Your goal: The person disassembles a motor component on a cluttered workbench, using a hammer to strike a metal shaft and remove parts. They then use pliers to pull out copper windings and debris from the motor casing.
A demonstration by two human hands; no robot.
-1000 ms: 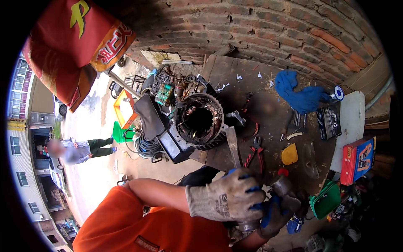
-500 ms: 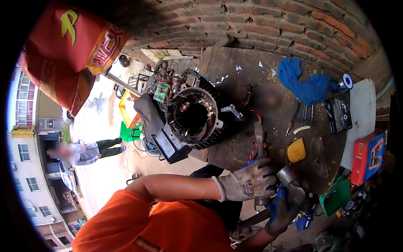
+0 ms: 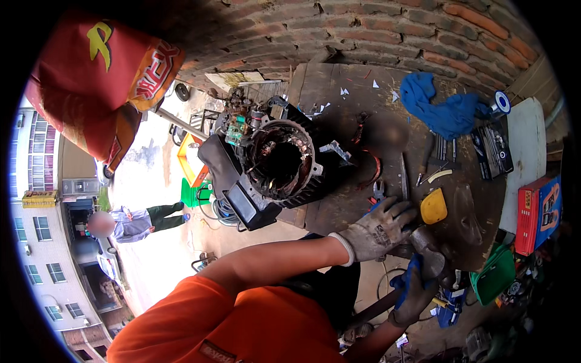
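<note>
My left hand (image 3: 378, 230), in a grey glove, has its fingers curled at the near end of a long flat metal bar (image 3: 404, 174) on the wooden table's right half. Below it, my right hand (image 3: 413, 293), gloved in grey and blue, grips a heavy hammer-like metal tool (image 3: 431, 260) with a dark shaft slanting down-left. Red-handled pliers (image 3: 378, 190) lie just beyond my left hand, partly covered. A yellow plastic piece (image 3: 434, 207) is to the right. An open motor housing (image 3: 310, 151), dark and dirty inside, stands left of centre with a circuit board (image 3: 236, 130) beside it.
Tool cases (image 3: 491, 154), a blue cloth (image 3: 445, 112) and a red box (image 3: 535, 215) are on the right. A green container (image 3: 491, 275) sits below them. A red sack (image 3: 100, 85) hangs upper left; a person (image 3: 145, 221) is out on the pavement; a brick wall (image 3: 393, 30) backs the table.
Both my hands have moved up and to the right in the picture. The long bar has swung to the right, uncovering more of the pliers. The camera view has shifted slightly.
</note>
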